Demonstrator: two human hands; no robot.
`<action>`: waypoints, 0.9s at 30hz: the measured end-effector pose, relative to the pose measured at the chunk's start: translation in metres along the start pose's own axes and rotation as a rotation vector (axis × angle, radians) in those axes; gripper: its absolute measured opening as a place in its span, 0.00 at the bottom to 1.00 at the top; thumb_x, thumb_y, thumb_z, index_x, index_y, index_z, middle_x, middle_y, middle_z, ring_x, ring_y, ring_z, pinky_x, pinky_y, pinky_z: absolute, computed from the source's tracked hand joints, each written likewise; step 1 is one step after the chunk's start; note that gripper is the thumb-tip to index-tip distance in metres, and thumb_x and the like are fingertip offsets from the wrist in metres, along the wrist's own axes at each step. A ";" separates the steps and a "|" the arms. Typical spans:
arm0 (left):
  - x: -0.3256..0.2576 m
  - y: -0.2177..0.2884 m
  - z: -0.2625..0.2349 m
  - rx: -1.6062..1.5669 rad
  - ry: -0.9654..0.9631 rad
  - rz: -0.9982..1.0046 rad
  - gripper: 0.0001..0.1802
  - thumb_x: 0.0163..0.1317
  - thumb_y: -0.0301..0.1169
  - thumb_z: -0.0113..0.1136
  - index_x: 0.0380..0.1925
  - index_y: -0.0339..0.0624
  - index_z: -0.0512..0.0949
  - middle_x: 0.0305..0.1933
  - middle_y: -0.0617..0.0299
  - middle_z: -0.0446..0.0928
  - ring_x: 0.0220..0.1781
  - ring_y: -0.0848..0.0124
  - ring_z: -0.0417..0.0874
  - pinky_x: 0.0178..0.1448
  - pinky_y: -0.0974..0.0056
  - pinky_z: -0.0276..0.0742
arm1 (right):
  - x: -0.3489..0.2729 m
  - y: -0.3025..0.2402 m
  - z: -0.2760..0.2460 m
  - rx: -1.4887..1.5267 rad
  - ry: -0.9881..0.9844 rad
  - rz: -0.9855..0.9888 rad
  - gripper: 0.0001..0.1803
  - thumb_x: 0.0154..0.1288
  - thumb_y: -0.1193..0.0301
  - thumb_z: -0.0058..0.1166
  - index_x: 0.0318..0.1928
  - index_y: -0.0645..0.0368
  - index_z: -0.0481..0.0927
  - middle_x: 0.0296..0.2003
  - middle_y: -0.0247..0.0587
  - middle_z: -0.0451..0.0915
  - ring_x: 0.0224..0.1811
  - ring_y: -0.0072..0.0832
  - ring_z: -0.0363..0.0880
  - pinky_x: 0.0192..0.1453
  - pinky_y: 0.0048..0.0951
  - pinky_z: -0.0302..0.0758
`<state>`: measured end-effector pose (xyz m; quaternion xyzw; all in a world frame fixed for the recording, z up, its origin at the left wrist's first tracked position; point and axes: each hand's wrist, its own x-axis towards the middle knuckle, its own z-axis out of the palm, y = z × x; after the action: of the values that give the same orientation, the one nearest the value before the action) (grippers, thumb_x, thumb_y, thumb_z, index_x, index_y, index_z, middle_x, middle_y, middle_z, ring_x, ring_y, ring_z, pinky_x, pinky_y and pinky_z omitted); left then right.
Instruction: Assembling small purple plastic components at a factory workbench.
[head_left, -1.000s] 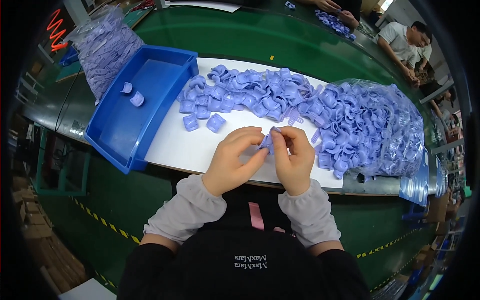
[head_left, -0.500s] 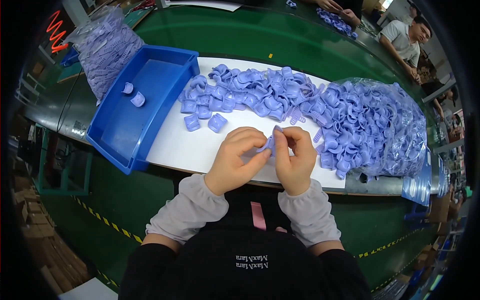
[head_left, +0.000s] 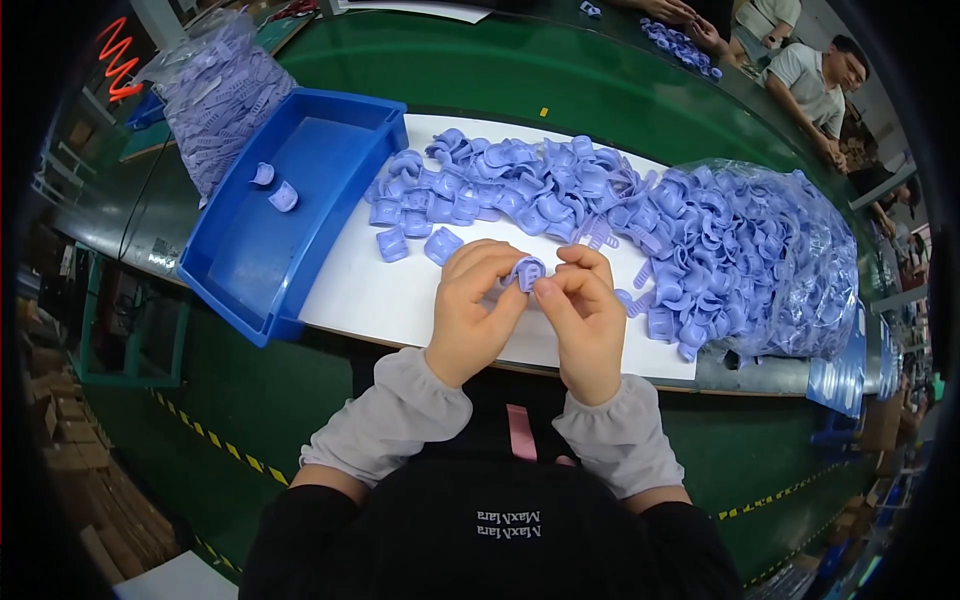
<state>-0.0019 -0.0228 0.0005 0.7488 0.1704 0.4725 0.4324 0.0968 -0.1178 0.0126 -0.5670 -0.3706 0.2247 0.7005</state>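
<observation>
Between my hands, above the white sheet [head_left: 345, 300], is a small curved purple plastic piece [head_left: 528, 270] with slots in its face. My left hand [head_left: 467, 318] pinches it from the left with thumb and fingers. The thumb and forefinger of my right hand [head_left: 585, 330] grip its right lower edge. Just beyond my hands, two loose curved pieces [head_left: 443, 245] lie in front of a long heap of similar purple pieces [head_left: 545, 180]. Several flat slotted purple strips [head_left: 598, 232] lie at the heap's near side.
At left, a blue tray [head_left: 232, 285] holds two purple pieces [head_left: 284, 196]. Behind it stands a clear bag of purple strips [head_left: 225, 120]. A clear bag [head_left: 825, 255] spills curved pieces at right. Other people [head_left: 815, 90] sit across the green table [head_left: 430, 65].
The purple piece has turned so its slotted face shows, and it has moved slightly left. My right hand's fingers have shifted to its lower edge.
</observation>
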 end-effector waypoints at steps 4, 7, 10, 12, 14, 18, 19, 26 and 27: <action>-0.002 0.000 0.000 0.174 -0.007 0.085 0.09 0.52 0.22 0.61 0.35 0.34 0.79 0.41 0.53 0.79 0.50 0.56 0.77 0.56 0.58 0.69 | 0.002 0.004 -0.002 -0.012 0.022 0.005 0.05 0.57 0.75 0.60 0.29 0.64 0.79 0.43 0.43 0.71 0.54 0.31 0.66 0.56 0.30 0.64; -0.003 -0.004 0.000 0.177 0.000 0.089 0.12 0.47 0.23 0.60 0.35 0.38 0.80 0.41 0.57 0.78 0.49 0.58 0.76 0.58 0.55 0.65 | 0.003 0.002 -0.001 -0.034 0.028 0.024 0.06 0.57 0.74 0.60 0.28 0.64 0.79 0.43 0.43 0.71 0.53 0.30 0.67 0.55 0.29 0.64; -0.003 -0.003 0.000 0.233 -0.019 0.154 0.13 0.47 0.23 0.60 0.36 0.39 0.80 0.40 0.58 0.78 0.48 0.59 0.77 0.58 0.52 0.65 | 0.003 0.003 -0.002 -0.038 0.021 0.040 0.04 0.59 0.77 0.58 0.28 0.64 0.79 0.48 0.40 0.67 0.50 0.24 0.66 0.52 0.25 0.63; -0.003 -0.002 -0.001 0.245 -0.028 0.168 0.14 0.47 0.23 0.60 0.37 0.39 0.80 0.40 0.59 0.77 0.47 0.59 0.77 0.59 0.51 0.65 | 0.004 0.005 -0.003 -0.232 0.033 -0.070 0.04 0.58 0.76 0.59 0.28 0.64 0.79 0.47 0.40 0.68 0.49 0.24 0.67 0.50 0.24 0.64; -0.003 -0.001 -0.002 0.256 -0.037 0.183 0.15 0.47 0.23 0.60 0.39 0.39 0.80 0.39 0.59 0.77 0.46 0.60 0.78 0.59 0.50 0.65 | 0.003 0.002 -0.001 -0.275 0.044 -0.116 0.04 0.60 0.75 0.58 0.30 0.64 0.79 0.44 0.39 0.70 0.45 0.22 0.69 0.46 0.22 0.66; 0.000 0.001 -0.011 0.238 -0.140 0.234 0.20 0.47 0.22 0.60 0.44 0.41 0.80 0.38 0.60 0.77 0.43 0.62 0.78 0.59 0.51 0.65 | 0.008 -0.012 -0.009 0.134 -0.008 0.302 0.05 0.64 0.73 0.55 0.34 0.63 0.78 0.32 0.34 0.73 0.29 0.17 0.70 0.30 0.18 0.65; 0.001 0.002 -0.015 0.184 -0.210 0.246 0.21 0.48 0.22 0.60 0.46 0.42 0.80 0.38 0.60 0.77 0.42 0.62 0.78 0.59 0.52 0.65 | 0.011 -0.013 -0.015 0.135 -0.011 0.302 0.05 0.64 0.73 0.55 0.34 0.63 0.78 0.32 0.34 0.73 0.29 0.17 0.70 0.30 0.18 0.65; 0.009 0.008 -0.032 -0.122 -0.520 0.132 0.23 0.46 0.19 0.61 0.47 0.38 0.79 0.38 0.56 0.79 0.43 0.60 0.79 0.59 0.54 0.66 | 0.020 -0.026 -0.038 0.236 -0.486 0.516 0.08 0.67 0.68 0.53 0.36 0.61 0.77 0.24 0.26 0.72 0.21 0.11 0.63 0.24 0.14 0.57; 0.008 0.011 -0.033 -0.129 -0.493 0.112 0.23 0.46 0.19 0.62 0.46 0.37 0.79 0.38 0.56 0.79 0.44 0.59 0.79 0.59 0.55 0.67 | 0.020 -0.027 -0.039 0.215 -0.529 0.535 0.09 0.68 0.68 0.52 0.36 0.61 0.76 0.23 0.26 0.71 0.21 0.11 0.63 0.23 0.14 0.56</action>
<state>-0.0275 -0.0077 0.0198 0.8206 -0.0125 0.3088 0.4807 0.1363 -0.1343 0.0403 -0.4895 -0.3520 0.5754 0.5526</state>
